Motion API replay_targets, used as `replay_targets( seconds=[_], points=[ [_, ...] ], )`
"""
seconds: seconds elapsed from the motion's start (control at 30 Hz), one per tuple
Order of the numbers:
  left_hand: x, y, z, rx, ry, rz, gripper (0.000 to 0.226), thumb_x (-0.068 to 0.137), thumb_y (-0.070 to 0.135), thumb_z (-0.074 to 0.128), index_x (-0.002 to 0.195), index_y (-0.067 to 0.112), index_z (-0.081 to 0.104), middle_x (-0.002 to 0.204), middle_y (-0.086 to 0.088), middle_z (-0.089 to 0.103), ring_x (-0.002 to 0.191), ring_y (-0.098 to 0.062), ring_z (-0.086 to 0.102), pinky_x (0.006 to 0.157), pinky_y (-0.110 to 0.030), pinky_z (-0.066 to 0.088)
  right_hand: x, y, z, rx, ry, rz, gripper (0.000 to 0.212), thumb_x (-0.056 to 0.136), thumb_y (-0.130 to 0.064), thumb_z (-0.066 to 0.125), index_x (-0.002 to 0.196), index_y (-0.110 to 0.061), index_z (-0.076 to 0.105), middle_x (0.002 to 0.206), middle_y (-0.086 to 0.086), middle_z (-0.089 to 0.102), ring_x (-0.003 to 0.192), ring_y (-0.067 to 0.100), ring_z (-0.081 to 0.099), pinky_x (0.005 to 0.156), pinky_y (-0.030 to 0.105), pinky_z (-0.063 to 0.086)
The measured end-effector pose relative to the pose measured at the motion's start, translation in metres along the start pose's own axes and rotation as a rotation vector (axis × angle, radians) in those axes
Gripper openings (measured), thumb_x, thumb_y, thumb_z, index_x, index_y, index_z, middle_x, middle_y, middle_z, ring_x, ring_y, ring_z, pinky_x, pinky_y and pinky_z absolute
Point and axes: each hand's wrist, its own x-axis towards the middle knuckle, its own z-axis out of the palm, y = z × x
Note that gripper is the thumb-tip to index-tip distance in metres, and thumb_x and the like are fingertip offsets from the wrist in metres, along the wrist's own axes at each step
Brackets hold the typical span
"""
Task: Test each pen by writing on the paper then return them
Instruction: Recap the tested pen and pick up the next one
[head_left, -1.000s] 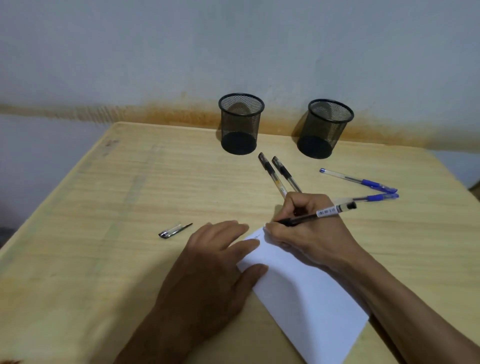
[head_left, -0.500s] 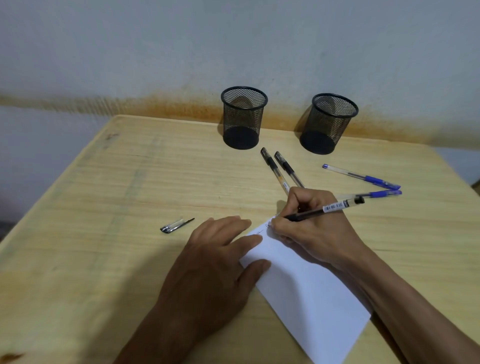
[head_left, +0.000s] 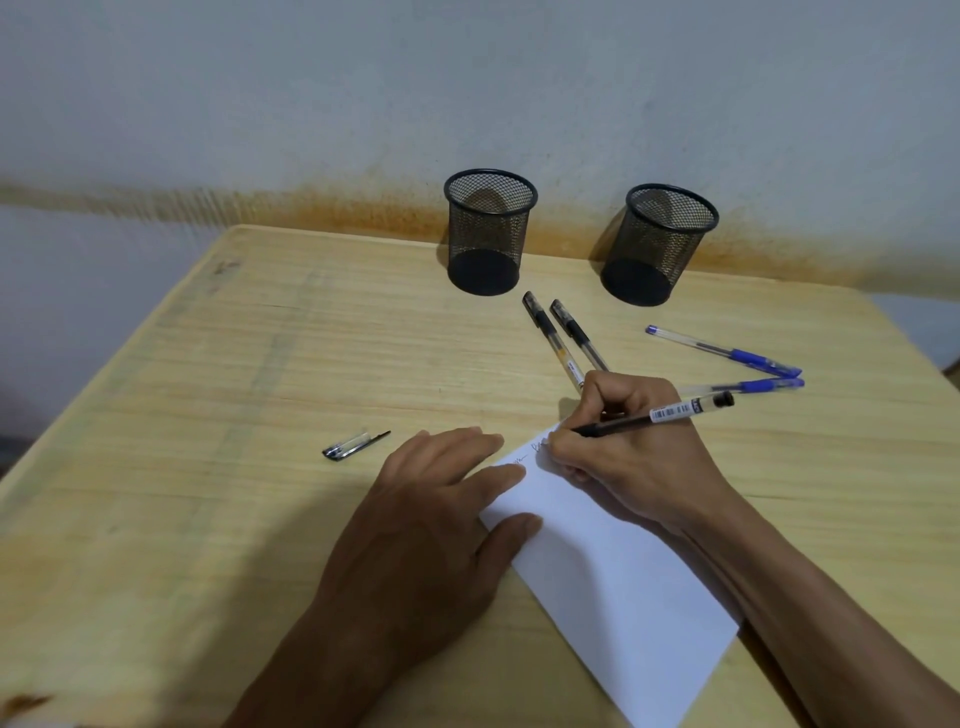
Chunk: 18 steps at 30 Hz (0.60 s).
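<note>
Writing near the far corner of the paper (head_left: 613, 582) with the right hand (head_left: 631, 457) — fingers closed tight around a black pen (head_left: 657, 415), tip down on the sheet beside a few short dark marks, capless end angled up and to the right. Pressing flat on the sheet's left edge with the left hand (head_left: 441, 514), fingers spread and holding nothing, thumb and forefinger lying on the white surface, the rest of the palm on the table (head_left: 208, 415).

Risk from here, as a judgement: easing off that left hand could let the loose sheet skid or turn under the stroke and smear the marks; dragging the right palm back across wet ink could smudge it too. Sweeping the wrist outward could knock the two black pens (head_left: 563, 340) lying just beyond the knuckles, or the two blue pens (head_left: 737, 364) further right, meeting at their capped ends.

Further out — a small cap-like piece (head_left: 356, 445) lying alone to the left, likely the cap and easy to forget. Standing at the back edge, two black mesh cups (head_left: 490, 234), apparently empty, waiting for the returns.
</note>
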Motion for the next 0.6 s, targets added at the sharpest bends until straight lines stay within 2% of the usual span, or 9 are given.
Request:
replay_targets(
  seconds=[0.07, 0.17, 0.3, 0.5, 0.6],
  points=[
    [0.0002, 0.0005, 0.0000, 0.001, 0.001, 0.000, 0.038, 0.087, 0.049, 0.057, 0.114, 0.025, 0.071, 0.127, 0.001, 0.067, 0.119, -0.023, 0.061, 0.099, -0.050, 0.048, 0.0004, 0.0009, -0.0001, -0.007, 0.012, 0.005, 0.024, 0.069, 0.026, 0.064, 0.063, 0.015, 0.044, 0.047, 0.029, 0.043, 0.043, 0.024, 0.042, 0.048, 0.034, 0.038],
    [0.0003, 0.0003, -0.0004, -0.002, -0.004, -0.003, 0.039, 0.088, 0.049, 0.058, 0.115, 0.025, 0.071, 0.128, 0.001, 0.067, 0.120, -0.022, 0.060, 0.100, -0.049, 0.048, 0.0010, -0.0009, 0.0014, -0.008, 0.022, -0.003, 0.023, 0.065, 0.019, 0.066, 0.063, 0.014, 0.044, 0.047, 0.025, 0.045, 0.042, 0.023, 0.041, 0.049, 0.037, 0.038],
    [0.0003, 0.0004, -0.0008, 0.004, 0.001, 0.003, 0.039, 0.088, 0.049, 0.057, 0.114, 0.024, 0.071, 0.126, 0.000, 0.068, 0.118, -0.023, 0.062, 0.099, -0.049, 0.049, -0.0040, -0.0079, 0.0008, -0.083, 0.041, -0.027, 0.023, 0.069, 0.030, 0.061, 0.061, 0.017, 0.044, 0.052, 0.037, 0.044, 0.039, 0.023, 0.043, 0.041, 0.028, 0.038],
    [0.0003, 0.0012, -0.0015, -0.004, -0.003, -0.006, 0.038, 0.087, 0.049, 0.057, 0.113, 0.025, 0.071, 0.126, 0.000, 0.068, 0.118, -0.023, 0.061, 0.099, -0.048, 0.048, -0.0004, -0.0002, 0.0000, -0.057, 0.054, -0.030, 0.022, 0.064, 0.019, 0.066, 0.062, 0.014, 0.045, 0.046, 0.025, 0.051, 0.039, 0.023, 0.044, 0.047, 0.034, 0.040],
    [0.0000, 0.0015, -0.0017, -0.002, -0.008, -0.005, 0.038, 0.088, 0.049, 0.056, 0.114, 0.025, 0.071, 0.127, 0.000, 0.067, 0.119, -0.022, 0.061, 0.099, -0.047, 0.048, -0.0001, 0.0003, -0.0011, -0.056, 0.042, -0.037, 0.024, 0.065, 0.022, 0.066, 0.062, 0.015, 0.044, 0.046, 0.025, 0.049, 0.038, 0.023, 0.044, 0.045, 0.031, 0.039]
  ],
)
